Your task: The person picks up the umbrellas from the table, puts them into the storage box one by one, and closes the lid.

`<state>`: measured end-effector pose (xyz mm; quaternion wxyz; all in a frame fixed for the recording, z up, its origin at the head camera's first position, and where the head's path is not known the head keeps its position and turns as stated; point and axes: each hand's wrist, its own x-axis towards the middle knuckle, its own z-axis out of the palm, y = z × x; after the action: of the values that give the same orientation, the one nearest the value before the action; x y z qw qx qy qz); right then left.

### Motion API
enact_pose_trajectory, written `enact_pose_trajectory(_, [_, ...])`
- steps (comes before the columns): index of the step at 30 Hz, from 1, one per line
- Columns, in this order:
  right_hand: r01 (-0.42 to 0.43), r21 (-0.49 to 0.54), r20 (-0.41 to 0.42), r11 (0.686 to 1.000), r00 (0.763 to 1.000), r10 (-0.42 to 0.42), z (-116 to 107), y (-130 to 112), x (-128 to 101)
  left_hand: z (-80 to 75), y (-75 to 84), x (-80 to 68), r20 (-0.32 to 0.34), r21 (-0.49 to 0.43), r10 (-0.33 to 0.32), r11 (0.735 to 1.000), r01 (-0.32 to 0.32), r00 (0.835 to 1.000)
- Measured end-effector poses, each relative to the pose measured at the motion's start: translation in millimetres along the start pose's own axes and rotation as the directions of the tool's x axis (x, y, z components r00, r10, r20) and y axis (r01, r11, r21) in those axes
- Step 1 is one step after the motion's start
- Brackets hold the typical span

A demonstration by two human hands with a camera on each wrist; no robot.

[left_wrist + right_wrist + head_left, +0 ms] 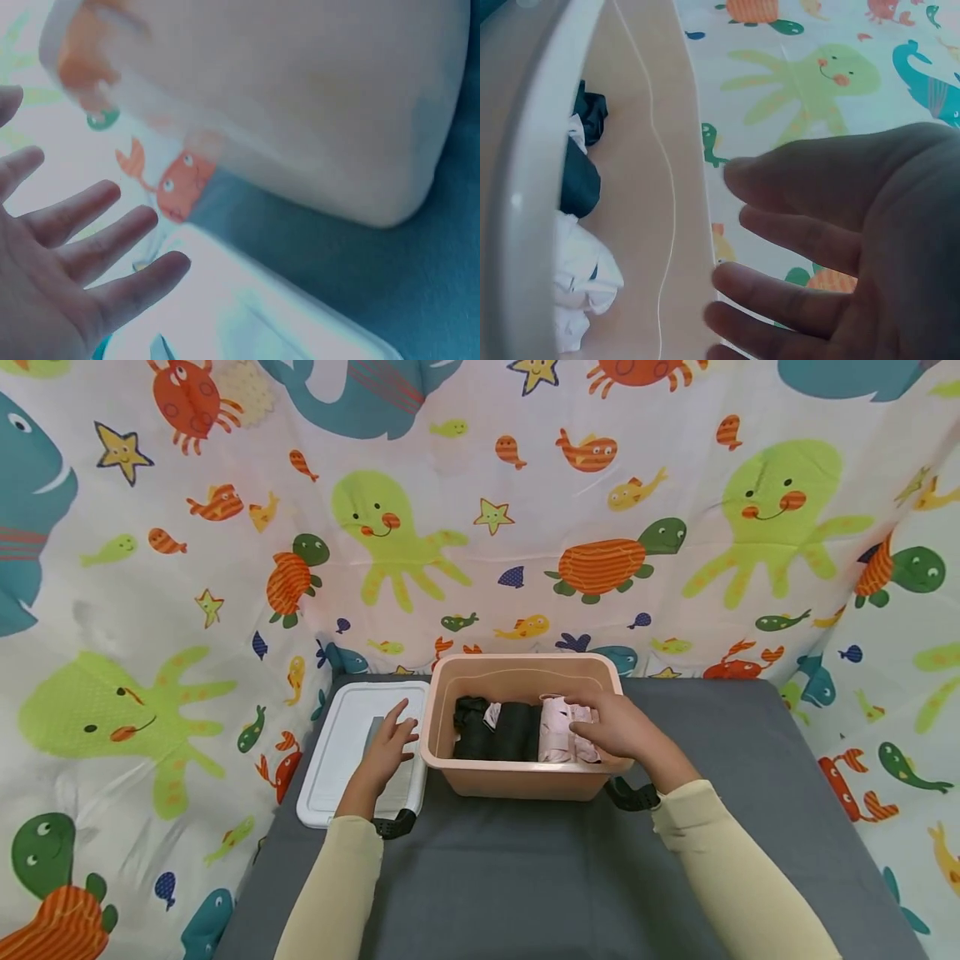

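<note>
A peach plastic storage box (517, 783) stands on the table with rolled cloths inside. Toward its left lie black rolled cloths (514, 732); on the right is a pale pink patterned cloth roll (555, 731). My right hand (617, 727) hovers over the box's right end, overlapping the pink rolls in the head view. Its fingers are extended and hold nothing, as the right wrist view shows. My left hand (386, 752) is held over the white lid (348, 710) left of the box, fingers spread, with nothing in it.
The lid lies flat on the grey table (517, 877), close against the box's left side. A patterned curtain (487, 468) with sea animals hangs behind the table and along both sides. Each wrist wears a black strap (632, 795).
</note>
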<state>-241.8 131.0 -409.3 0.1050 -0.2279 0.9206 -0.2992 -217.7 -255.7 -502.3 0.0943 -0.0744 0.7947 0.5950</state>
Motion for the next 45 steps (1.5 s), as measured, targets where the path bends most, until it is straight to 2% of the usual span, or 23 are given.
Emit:
enact_pose_trajectory(4, [-0.079,-0.030,-0.024,0.996,0.997,0.078,0.7,3.0,-13.9,-4.6,-14.8,-2.1,-0.054,0.019,-0.030,0.999,0.031,0.998])
enact_pose_trajectory(7, [-0.094,-0.026,-0.049,0.995,0.994,0.092,3.7,6.1,-24.7,-9.9,-24.5,-1.0,-0.099,0.075,-0.038,0.996,0.046,0.994])
enact_pose_trajectory(13, [-0.052,-0.061,-0.137,0.997,0.990,0.043,17.5,11.9,-41.8,-25.4,-41.2,1.9,-0.210,0.223,-0.043,0.971,0.090,0.977])
enact_pose_trajectory(20, [-0.029,-0.121,-0.198,0.992,0.980,0.005,29.5,21.6,-57.7,-34.6,-54.8,4.6,-0.290,0.296,-0.095,0.937,0.183,0.952])
enact_pose_trajectory(27, [0.007,-0.144,-0.241,0.990,0.970,-0.042,37.9,23.2,-63.6,-42.1,-66.1,6.7,-0.289,0.377,-0.100,0.902,0.209,0.952])
enact_pose_trajectory(34, [0.045,-0.200,-0.273,0.979,0.957,-0.100,45.8,23.3,-69.6,-44.0,-68.0,13.4,-0.270,0.453,-0.135,0.856,0.249,0.954])
enact_pose_trajectory(42, [0.139,-0.263,-0.365,0.955,0.901,-0.232,57.4,27.8,-74.2,-45.2,-77.0,26.4,-0.283,0.561,-0.190,0.762,0.323,0.940])
enact_pose_trajectory(45, [0.146,-0.266,-0.374,0.953,0.895,-0.242,59.6,30.0,-75.1,-45.2,-78.4,31.5,-0.279,0.596,-0.181,0.737,0.318,0.943])
